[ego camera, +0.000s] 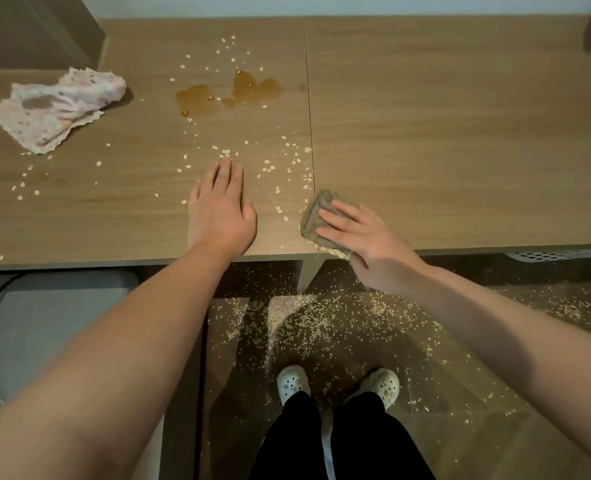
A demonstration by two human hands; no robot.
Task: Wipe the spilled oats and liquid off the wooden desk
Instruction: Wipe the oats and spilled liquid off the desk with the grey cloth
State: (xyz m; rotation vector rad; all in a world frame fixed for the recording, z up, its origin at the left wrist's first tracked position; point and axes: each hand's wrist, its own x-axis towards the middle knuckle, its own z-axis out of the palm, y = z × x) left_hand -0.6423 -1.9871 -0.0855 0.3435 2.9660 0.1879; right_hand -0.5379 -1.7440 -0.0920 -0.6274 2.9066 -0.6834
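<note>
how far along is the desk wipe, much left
Partly done. The right panel of the desk looks wiped, and many oats lie on the floor below. In hand: the right hand presses a grey cloth at the front edge, oats bunched under it; the left hand rests flat. Left: the brown puddle and scattered oats on the left panel.

Right half of wooden desk [460, 133]: open wood, free passage. Left half: left hand [221, 209] flat near front edge, brown puddle [242, 90] toward back, patterned cloth [58, 105] crumpled far left, oats [268, 167] scattered all between them.
</note>
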